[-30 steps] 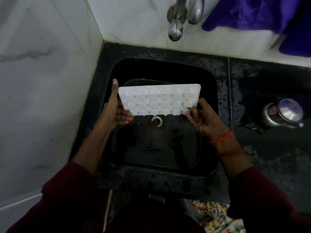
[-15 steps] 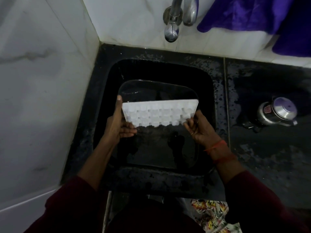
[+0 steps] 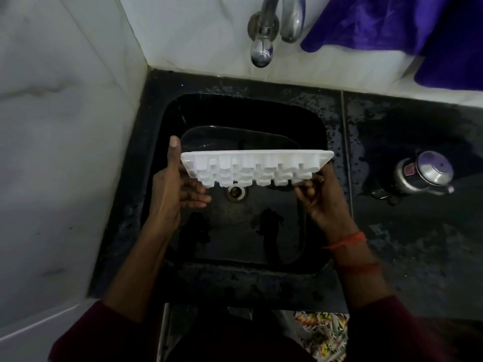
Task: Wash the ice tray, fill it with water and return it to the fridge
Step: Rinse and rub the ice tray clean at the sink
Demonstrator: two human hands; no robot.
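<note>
A white plastic ice tray [image 3: 251,169] hangs over the black sink [image 3: 317,142], tipped so the bumpy undersides of its cells face me. My left hand [image 3: 172,186] holds its left end, thumb up along the edge and fingers curled beneath. My right hand [image 3: 318,197] grips the right end from below. The drain [image 3: 236,192] shows just under the tray. The chrome tap [image 3: 261,52] sticks out of the back wall above the sink, with no water running from it.
A steel lidded pot [image 3: 420,173] sits on the wet black counter [image 3: 418,244] to the right. Purple cloth [image 3: 418,30] hangs at the top right. White marble walls close the left side and back. A patterned cloth [image 3: 321,333] lies below the sink front.
The tray has tilted further, so its top rim now faces away and the cell bottoms face me. Both hands stayed on its ends.
</note>
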